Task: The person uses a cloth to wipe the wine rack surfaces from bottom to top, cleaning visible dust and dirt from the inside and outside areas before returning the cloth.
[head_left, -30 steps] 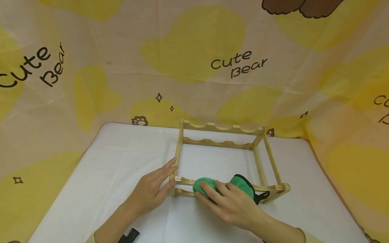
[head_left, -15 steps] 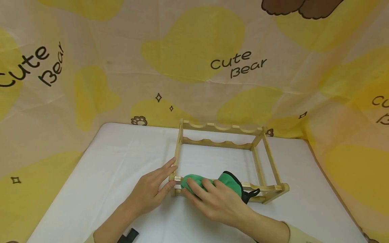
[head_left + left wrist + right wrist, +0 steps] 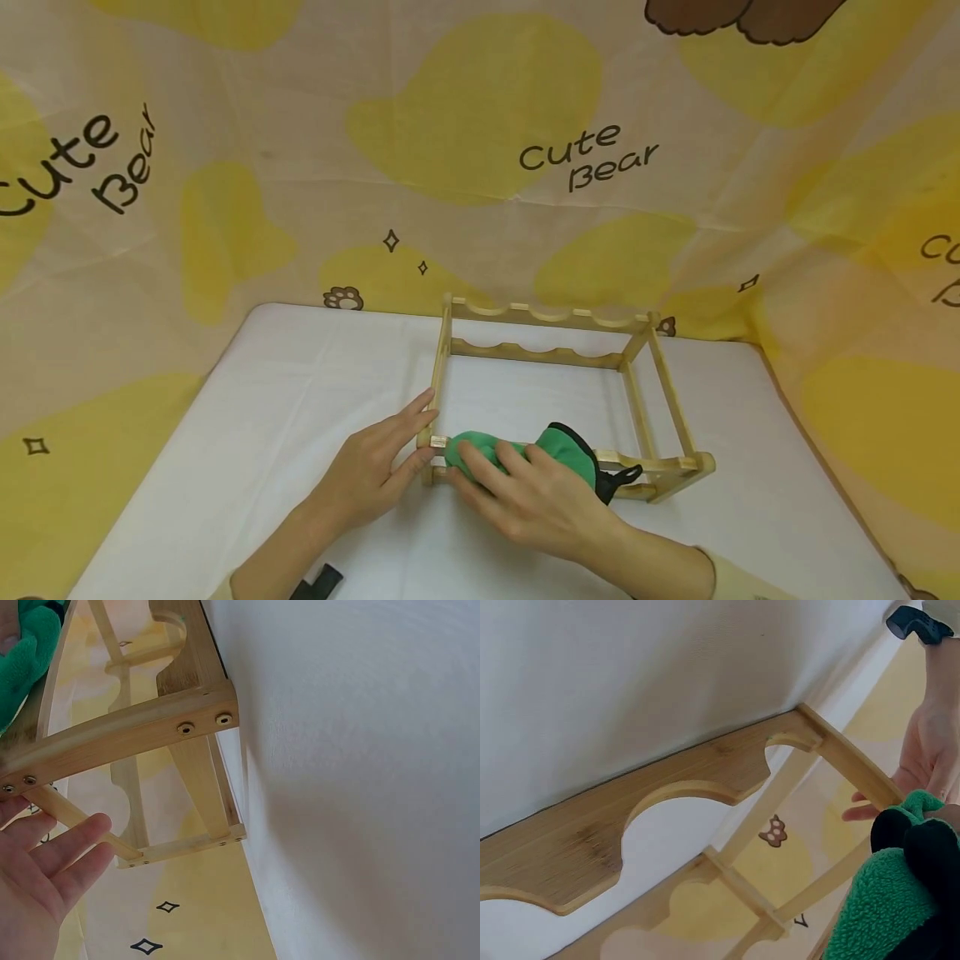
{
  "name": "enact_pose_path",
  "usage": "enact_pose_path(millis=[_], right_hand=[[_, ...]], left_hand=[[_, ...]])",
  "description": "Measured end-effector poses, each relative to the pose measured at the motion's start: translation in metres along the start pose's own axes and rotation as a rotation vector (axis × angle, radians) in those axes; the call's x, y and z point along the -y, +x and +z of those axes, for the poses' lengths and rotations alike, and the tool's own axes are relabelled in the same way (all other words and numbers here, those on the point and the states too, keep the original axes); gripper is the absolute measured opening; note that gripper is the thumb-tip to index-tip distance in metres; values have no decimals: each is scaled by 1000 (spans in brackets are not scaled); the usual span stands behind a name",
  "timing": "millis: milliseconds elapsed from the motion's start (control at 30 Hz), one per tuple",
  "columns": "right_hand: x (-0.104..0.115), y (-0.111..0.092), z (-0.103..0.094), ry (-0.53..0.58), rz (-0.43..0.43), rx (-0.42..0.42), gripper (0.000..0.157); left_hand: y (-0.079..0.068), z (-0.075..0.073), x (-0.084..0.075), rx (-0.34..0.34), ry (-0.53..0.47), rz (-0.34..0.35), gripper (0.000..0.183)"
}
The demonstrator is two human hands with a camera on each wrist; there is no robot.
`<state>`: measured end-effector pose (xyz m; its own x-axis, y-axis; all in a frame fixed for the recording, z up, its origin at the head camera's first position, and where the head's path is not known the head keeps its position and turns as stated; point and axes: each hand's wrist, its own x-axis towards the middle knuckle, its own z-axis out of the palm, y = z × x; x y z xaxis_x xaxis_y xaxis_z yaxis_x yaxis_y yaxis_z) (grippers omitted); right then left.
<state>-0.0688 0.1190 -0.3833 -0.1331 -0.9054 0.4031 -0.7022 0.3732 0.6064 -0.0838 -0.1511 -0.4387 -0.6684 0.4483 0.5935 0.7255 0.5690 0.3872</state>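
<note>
A light wooden rack (image 3: 673, 400) with scalloped bars stands on the table. Straight fingers of my left hand (image 3: 373, 468) touch its left side, while the thumb lies at the near left corner. My right hand (image 3: 536, 504) grips a green terry cloth (image 3: 568, 452) with black edging and a black loop, holding it against the front bar near the left end. Both cloth and left fingers also show in the left wrist view. Close up in the right wrist view, the cloth (image 3: 889, 904) bunches over the bar beside the left hand. The right palm is hidden.
A white cover (image 3: 315, 367) lies over the table. Yellow patterned fabric (image 3: 472, 108) with bear lettering hangs behind and at both sides. A black device (image 3: 321, 582) sits by the left forearm at the bottom edge.
Over the first half second my right hand slid the cloth leftward along the front bar. Since then it has hardly moved. The left hand and rack stay in place.
</note>
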Motion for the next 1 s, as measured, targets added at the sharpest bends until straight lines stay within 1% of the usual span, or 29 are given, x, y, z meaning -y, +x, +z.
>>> enact_pose_path(millis=[167,400,533,700,1000], right_hand=[[-2,-9,-3,20,8,19,42],[-5,-25,-9,40,15,44,44],[-7,-36,-16,52,17,72,49],[-9,-50,-24,83,40,114,55],[-19,-76,-30,113,71,129,54]], left_hand=[[-1,0,0,5,12,-6,42],[-1,0,0,-3,8,3,43],[0,1,0,-9,3,11,43],[0,1,0,1,7,3,44],[0,1,0,2,6,3,45]])
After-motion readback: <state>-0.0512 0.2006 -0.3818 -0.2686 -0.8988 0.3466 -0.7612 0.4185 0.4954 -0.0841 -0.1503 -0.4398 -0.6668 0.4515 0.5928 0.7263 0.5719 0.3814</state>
